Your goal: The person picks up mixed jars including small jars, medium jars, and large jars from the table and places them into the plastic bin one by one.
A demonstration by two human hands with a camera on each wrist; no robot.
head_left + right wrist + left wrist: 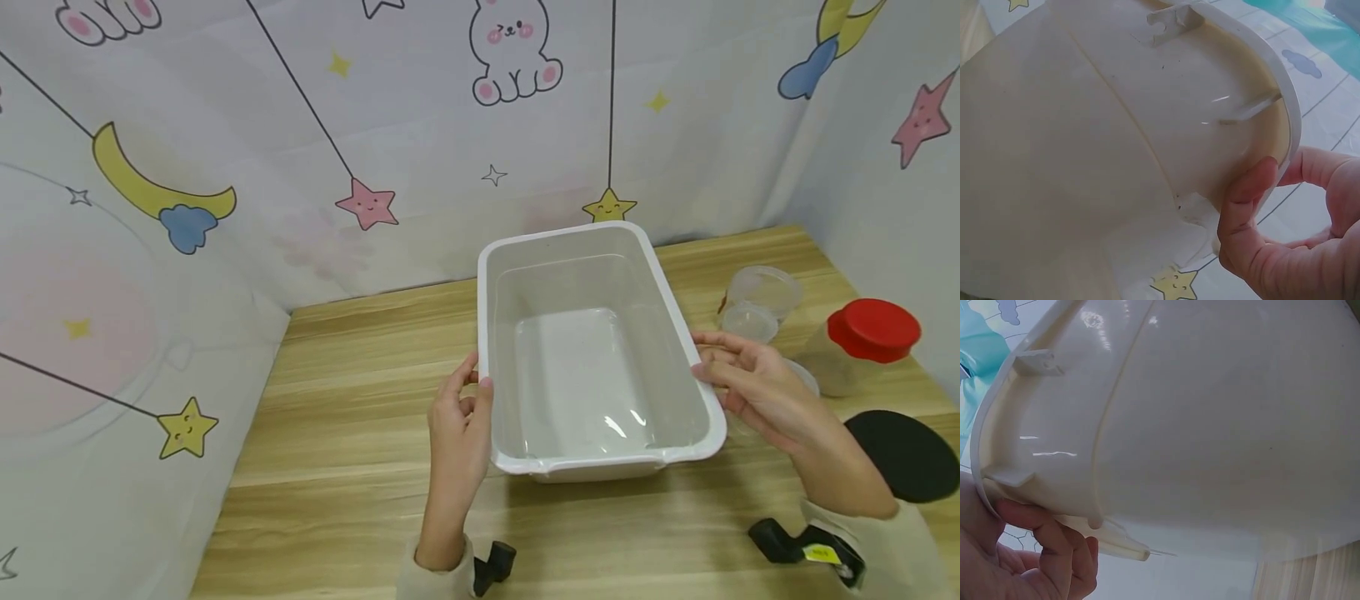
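Note:
A white plastic basin (570, 367), rectangular with rounded corners, is held by both hands with its open top tilted toward the head camera. Nothing lies inside it. The left hand (462, 425) pinches the rim at the basin's left side, thumb on top. In the left wrist view, the left hand's fingers (1054, 550) curl beneath the rim against the outer wall. My right hand (772, 400) grips the opposite rim between thumb and fingers. The right wrist view shows the right hand (1285, 231) bent around the rim's edge, beside the basin's outer wall (1054, 144).
Right of the basin stand clear plastic tubs (765, 292) and a clear jar with a red lid (873, 329). A black round disc (903, 456) lies nearer, by the right forearm. White printed cloth (420, 125) walls the wooden table (337, 433) behind and on both sides.

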